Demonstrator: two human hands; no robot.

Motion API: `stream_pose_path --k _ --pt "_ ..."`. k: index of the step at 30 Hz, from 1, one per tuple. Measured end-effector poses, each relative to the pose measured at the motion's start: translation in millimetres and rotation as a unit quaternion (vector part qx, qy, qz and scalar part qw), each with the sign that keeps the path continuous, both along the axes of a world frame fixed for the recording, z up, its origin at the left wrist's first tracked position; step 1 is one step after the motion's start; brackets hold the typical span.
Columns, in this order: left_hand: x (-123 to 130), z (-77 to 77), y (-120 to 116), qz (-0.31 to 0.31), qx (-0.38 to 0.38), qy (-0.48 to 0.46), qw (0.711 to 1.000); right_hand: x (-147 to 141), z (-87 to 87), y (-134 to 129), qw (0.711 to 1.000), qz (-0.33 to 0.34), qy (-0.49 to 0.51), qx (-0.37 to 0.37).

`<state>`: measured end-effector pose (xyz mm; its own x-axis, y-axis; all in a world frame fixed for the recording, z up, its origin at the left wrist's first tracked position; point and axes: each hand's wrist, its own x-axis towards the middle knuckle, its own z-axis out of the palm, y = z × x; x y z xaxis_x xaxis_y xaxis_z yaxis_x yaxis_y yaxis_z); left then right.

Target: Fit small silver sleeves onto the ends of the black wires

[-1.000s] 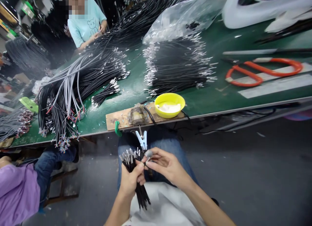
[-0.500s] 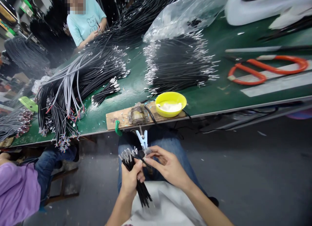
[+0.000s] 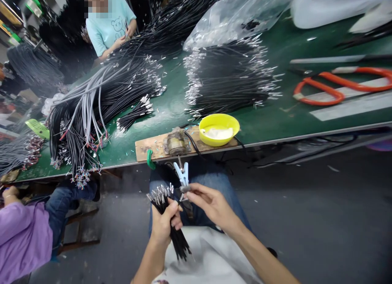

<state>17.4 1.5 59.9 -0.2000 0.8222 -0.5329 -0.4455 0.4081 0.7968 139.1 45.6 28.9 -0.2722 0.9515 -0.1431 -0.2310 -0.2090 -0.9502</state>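
Observation:
A bundle of short black cables [image 3: 180, 244] with bare silvery wire ends is wrapped in my left hand [image 3: 165, 218], above my lap. My right hand [image 3: 211, 202] is closed in a pinch, thumb and forefinger on a small grey piece [image 3: 185, 189]. That piece sits at the lower end of a light-blue clothespin [image 3: 181, 174], which hangs from the shaft of a small motor [image 3: 177, 143]. Whether a wire is also between those fingers is too small to see. The motor is fixed on a wooden board [image 3: 145, 150] at the table's edge.
On the green table [image 3: 260, 126] are a yellow bowl [image 3: 219, 130] with white stuff, stacked black cables [image 3: 229, 79], a small cable bundle [image 3: 134, 114], grey cables [image 3: 92, 92] and orange-handled scissors [image 3: 321, 94]. A green clamp [image 3: 150, 159] grips the board. Two other people sit nearby.
My right hand has drawn slightly away from the cable bundle, and the black cable seen between the hands no longer shows there. My left hand keeps its hold. The view has shifted a little.

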Motion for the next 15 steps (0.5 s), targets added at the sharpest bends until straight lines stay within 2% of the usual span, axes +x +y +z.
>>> stream_pose_path --k 3,6,12,15 --pt "0.3 -0.3 1.3 -0.001 0.011 -0.002 1.0 1.2 4.8 -1.5 0.997 0.061 0.006 0.043" --pt "1.1 -1.1 2.1 0.008 0.006 -0.006 1.0 0.9 7.3 -3.2 0.991 0.088 -0.012 0.101" --pt "1.4 -3.3 1.3 0.021 -0.001 0.002 1.0 -3.3 5.5 -5.4 0.989 0.04 -0.095 0.107" --pt "1.0 -4.8 -0.2 0.021 -0.007 -0.002 1.0 -3.9 5.5 -5.9 0.991 0.027 -0.08 0.1"
